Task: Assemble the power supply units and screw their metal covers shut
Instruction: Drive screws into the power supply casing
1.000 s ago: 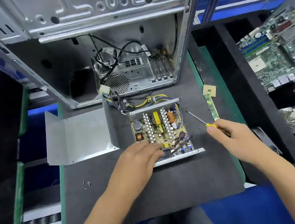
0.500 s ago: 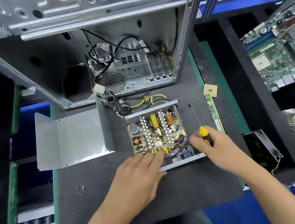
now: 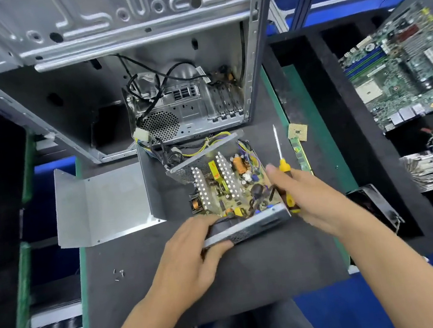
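An open power supply unit (image 3: 226, 187) lies on the black mat with its circuit board showing, its near side tilted up. My left hand (image 3: 191, 257) grips its near metal wall, thumb under and fingers over the edge. My right hand (image 3: 307, 199) holds a yellow-and-black screwdriver (image 3: 282, 166) at the unit's right side, shaft pointing away from me. The bent metal cover (image 3: 100, 205) lies flat on the mat to the left. Three small screws (image 3: 118, 274) rest on the mat at the near left.
An empty computer case (image 3: 118, 39) stands open behind the unit, cables running from it. A memory stick (image 3: 300, 153) and a small chip (image 3: 298, 132) lie at the mat's right edge. Black foam trays on the right hold a motherboard (image 3: 402, 67), a heatsink (image 3: 426, 170) and a fan (image 3: 373, 204).
My left hand moved from the board's top to grip the unit's near wall and lifted that side. My right hand with the screwdriver came in against the unit's right side.
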The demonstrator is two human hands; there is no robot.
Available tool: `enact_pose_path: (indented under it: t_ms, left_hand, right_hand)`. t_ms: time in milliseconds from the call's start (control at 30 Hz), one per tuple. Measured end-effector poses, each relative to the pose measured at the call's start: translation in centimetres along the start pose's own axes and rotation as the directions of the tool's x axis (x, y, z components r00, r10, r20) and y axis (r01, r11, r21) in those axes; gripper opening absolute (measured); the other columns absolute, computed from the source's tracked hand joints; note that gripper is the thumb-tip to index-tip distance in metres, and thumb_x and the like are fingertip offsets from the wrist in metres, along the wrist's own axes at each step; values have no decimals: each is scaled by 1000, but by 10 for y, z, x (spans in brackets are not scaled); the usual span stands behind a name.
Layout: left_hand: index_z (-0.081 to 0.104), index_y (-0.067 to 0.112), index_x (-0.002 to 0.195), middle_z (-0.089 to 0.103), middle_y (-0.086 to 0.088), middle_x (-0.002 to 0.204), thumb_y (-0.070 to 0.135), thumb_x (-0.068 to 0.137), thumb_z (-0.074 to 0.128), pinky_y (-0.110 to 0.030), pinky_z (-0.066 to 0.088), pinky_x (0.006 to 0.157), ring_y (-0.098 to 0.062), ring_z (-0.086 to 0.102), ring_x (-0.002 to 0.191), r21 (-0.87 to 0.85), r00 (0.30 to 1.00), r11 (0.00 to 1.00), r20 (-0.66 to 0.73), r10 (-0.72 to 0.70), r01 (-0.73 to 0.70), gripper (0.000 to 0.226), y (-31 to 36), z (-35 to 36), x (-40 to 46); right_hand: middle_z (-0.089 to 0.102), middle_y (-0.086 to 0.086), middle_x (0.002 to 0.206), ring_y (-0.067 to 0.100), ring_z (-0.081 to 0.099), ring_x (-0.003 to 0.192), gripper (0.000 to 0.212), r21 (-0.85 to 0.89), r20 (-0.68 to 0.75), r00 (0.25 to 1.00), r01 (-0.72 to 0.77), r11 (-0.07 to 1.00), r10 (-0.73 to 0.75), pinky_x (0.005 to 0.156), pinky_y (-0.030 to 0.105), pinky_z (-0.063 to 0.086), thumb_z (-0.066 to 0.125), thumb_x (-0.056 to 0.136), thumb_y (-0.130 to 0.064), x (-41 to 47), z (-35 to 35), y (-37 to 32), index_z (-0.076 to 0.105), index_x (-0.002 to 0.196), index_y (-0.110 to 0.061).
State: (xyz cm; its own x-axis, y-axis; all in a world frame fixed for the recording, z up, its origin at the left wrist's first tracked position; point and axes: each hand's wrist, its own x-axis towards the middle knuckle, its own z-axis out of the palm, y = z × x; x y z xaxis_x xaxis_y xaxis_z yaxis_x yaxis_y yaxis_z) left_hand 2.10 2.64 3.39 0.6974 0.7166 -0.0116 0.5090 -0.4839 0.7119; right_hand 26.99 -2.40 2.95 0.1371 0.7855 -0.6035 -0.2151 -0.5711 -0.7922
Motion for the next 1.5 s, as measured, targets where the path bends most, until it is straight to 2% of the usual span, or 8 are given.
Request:
enact_pose_path:
  t_ms: [133, 267, 467, 667, 1000, 1233, 1400, 1500]
  left_hand:
    - [54, 53, 111, 67, 19, 104, 48, 85, 62, -11, 47, 77, 3, 64, 92, -454, 990, 883, -21, -143, 117, 28, 15, -14, 2]
    - [68, 29, 111, 72, -5, 113, 43, 85, 69, -30, 56, 84, -21, 69, 103, -851, 947, 475, 72, -312, 222, 29, 27, -19, 9]
    - [77, 17, 106, 72, -11, 117, 35, 87, 66, -34, 60, 72, -21, 71, 100, -957, 860, 36, 242, -448, 288, 28, 36, -12, 20]
    - [78, 19, 106, 74, -7, 114, 37, 85, 61, -34, 59, 61, -20, 74, 93, -936, 810, -147, 352, -469, 321, 32, 25, -17, 26]
    - [62, 38, 126, 72, 6, 106, 42, 93, 62, -25, 53, 51, -10, 69, 77, -938, 920, 252, 135, -369, 238, 33, 30, -35, 25]
    - [44, 37, 145, 57, 19, 121, 40, 98, 55, -35, 49, 96, -11, 57, 116, -253, 995, 963, 18, 95, -88, 48, 49, 0, 5]
    - [37, 29, 137, 52, 0, 102, 43, 100, 43, -35, 51, 45, -23, 62, 76, 304, 915, 864, 113, 387, -402, 40, 57, 19, -3]
    - [36, 31, 137, 43, 1, 92, 33, 100, 51, -30, 36, 41, -19, 53, 73, 409, 883, 783, 186, 431, -468, 39, 55, 22, -3]
  right_hand:
    - [72, -14, 74, 1, 69, 69, 42, 241, 74, 987, 119, 963, -140, 60, 14, 52, 51, 91, -54, -3, -3, -15, 77, 69, -31]
    - [63, -1, 134, 16, 56, 128, 62, 213, -66, 973, 229, 950, -220, 110, 41, 42, 68, 83, -61, 0, 11, -14, 63, 130, -21]
    - [56, 16, 132, 32, 55, 124, 97, 60, -218, 949, 247, 967, -228, 109, 58, 39, 73, 58, -82, 2, 32, -7, 52, 123, -13]
    - [50, -4, 80, 14, 56, 81, 56, 20, -356, 913, 219, 975, -198, 76, 42, 46, 77, 61, -68, 8, 30, -8, 48, 81, -24]
    - [39, -3, 69, 13, 43, 67, 42, 8, -248, 937, 256, 967, -246, 65, 34, 32, 72, 79, -52, 10, 31, -31, 39, 73, -26]
    - [71, 5, 77, 17, 70, 70, 58, 595, -119, 988, 151, 789, -99, 61, 28, 56, 37, 101, -55, -11, 5, -2, 75, 76, -20]
    - [73, 2, 90, 23, 71, 73, 58, 323, -161, 986, 8, 947, 46, 57, 35, 55, 76, 63, -65, -21, -30, 22, 72, 100, -21]
    - [68, 0, 96, 21, 65, 93, 54, 158, -289, 953, 144, 977, -93, 88, 41, 48, 82, 59, -52, -19, -36, 36, 66, 99, -18]
